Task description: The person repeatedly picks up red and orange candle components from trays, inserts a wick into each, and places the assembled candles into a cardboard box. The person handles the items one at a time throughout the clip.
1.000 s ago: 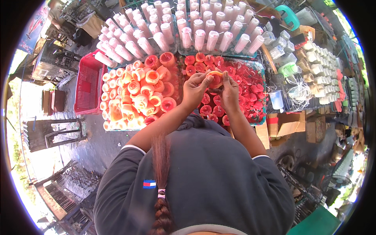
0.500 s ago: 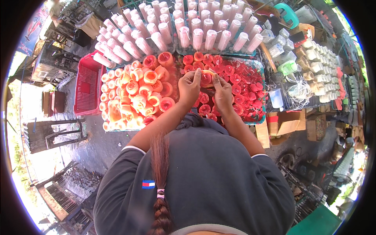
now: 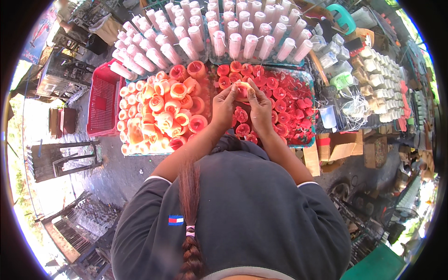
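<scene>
Both hands hold 1 small round candle of pale orange-pink wax over the red tray. The left hand has its fingers curled around the candle's 9 o'clock side, and the right hand pinches it from 3 o'clock, so both are partly closed on the same piece.

It looks light and stiff, but wax is brittle at thin edges and a little slick. A grip round the thick wall with fingertips, as here, seems safer than squeezing the rim.

Below the candle lies a tray of small red wax cups, too many and too overlapped to count exactly, roughly 30 or more. At 9 o'clock sits a batch of orange-and-cream wax cups, again some 30 or more. At 12 o'clock stand rows of tall pale pink pillar candles, well over 30. 1 empty red plastic crate lies far toward 9 o'clock on the surface.
</scene>
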### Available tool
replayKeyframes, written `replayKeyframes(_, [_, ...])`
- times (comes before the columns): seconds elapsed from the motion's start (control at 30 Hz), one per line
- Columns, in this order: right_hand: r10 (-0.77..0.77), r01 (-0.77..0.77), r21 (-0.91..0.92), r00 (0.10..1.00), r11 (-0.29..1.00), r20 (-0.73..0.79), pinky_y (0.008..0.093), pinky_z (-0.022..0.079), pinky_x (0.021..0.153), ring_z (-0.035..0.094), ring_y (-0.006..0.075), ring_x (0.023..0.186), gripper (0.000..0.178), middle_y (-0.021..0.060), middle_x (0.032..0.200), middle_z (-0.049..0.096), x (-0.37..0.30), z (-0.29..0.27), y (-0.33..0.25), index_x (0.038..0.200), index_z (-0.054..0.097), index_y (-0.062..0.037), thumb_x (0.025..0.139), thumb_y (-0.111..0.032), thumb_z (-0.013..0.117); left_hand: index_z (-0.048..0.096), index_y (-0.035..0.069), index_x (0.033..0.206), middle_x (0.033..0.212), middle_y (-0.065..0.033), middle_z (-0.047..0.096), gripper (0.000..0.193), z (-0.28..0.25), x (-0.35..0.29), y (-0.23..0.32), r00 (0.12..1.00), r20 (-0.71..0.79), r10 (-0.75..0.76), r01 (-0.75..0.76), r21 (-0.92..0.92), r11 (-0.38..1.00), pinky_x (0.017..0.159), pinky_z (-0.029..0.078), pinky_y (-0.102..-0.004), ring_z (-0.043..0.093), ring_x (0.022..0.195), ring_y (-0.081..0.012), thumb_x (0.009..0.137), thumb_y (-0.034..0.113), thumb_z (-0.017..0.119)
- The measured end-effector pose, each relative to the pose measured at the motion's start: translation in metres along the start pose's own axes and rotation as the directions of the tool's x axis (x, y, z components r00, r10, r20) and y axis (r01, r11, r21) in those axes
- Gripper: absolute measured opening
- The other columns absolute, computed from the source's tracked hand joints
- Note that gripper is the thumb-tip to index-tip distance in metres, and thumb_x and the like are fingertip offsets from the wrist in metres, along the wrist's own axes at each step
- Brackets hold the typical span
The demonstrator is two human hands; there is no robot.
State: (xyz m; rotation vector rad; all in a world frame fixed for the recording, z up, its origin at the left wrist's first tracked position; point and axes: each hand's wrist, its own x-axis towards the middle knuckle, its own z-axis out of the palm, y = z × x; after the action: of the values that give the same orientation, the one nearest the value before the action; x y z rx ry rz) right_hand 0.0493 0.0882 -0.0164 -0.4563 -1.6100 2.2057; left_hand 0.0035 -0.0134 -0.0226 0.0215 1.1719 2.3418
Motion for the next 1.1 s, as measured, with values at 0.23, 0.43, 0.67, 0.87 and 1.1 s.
replayKeyframes(0.23, [-0.400,0.433,-0.569,0.896,0.699,0.192,0.0267,0.047,0.067,0.057,0.0159,0.079,0.028,0.0094,0.092,0.060,-0.005,-0.004,-0.004,0.118,0.060,-0.0062,0.091,-0.012,0.056,0.056,0.001,0.105,0.101,-0.0115,0.063,0.027,-0.011,0.012,-0.004,0.970,-0.058,-0.237,0.198,-0.384,0.902,0.082,0.051,-0.0345,0.062,0.091,-0.0212,0.096,0.025,0.045])
replayKeyframes(0.43, [-0.470,0.461,-0.666,0.863,0.586,0.183,0.0297,0.048,0.066,0.062,0.0233,0.073,0.020,0.0141,0.083,0.064,0.011,-0.023,0.010,0.105,0.064,-0.0029,0.090,-0.014,0.056,0.053,-0.002,0.106,0.101,-0.0140,0.062,0.032,0.000,0.021,-0.004,0.943,-0.214,-0.255,0.165,-0.363,0.917,0.084,0.049,-0.0359,0.061,0.092,-0.0238,0.097,0.026,0.042])
replayKeyframes(0.67, [-0.066,0.064,-0.491,0.998,0.869,0.013,0.0287,0.046,0.068,0.059,0.0163,0.076,0.023,0.0110,0.084,0.063,0.007,-0.026,0.022,0.096,0.064,-0.0011,0.092,-0.021,0.053,0.050,-0.004,0.104,0.092,-0.0133,0.062,0.034,-0.008,0.026,-0.010,0.890,-0.226,-0.396,0.336,-0.262,0.905,0.073,0.052,-0.0368,0.062,0.085,-0.0242,0.095,0.029,0.043])
replayKeyframes(0.87, [0.035,-0.022,-0.337,0.999,0.941,0.033,0.0265,0.045,0.068,0.057,0.0131,0.075,0.025,0.0060,0.082,0.061,0.015,-0.040,0.049,0.096,0.064,0.0005,0.092,-0.021,0.054,0.051,0.000,0.103,0.085,-0.0121,0.061,0.035,-0.015,0.028,-0.018,0.852,-0.143,-0.504,0.483,-0.156,0.861,0.062,0.053,-0.0342,0.062,0.069,-0.0208,0.096,0.033,0.042])
replayKeyframes(1.1, [0.461,-0.435,-0.211,0.882,0.875,0.095,0.0252,0.048,0.055,0.059,0.0117,0.067,0.032,0.0031,0.084,0.061,0.014,-0.048,0.027,0.108,0.060,-0.0046,0.094,-0.031,0.049,0.053,0.000,0.103,0.091,-0.0071,0.062,0.032,-0.015,0.011,-0.001,0.961,0.130,-0.246,0.194,0.320,0.927,0.069,0.051,-0.0287,0.061,0.076,-0.0138,0.087,0.026,0.062])
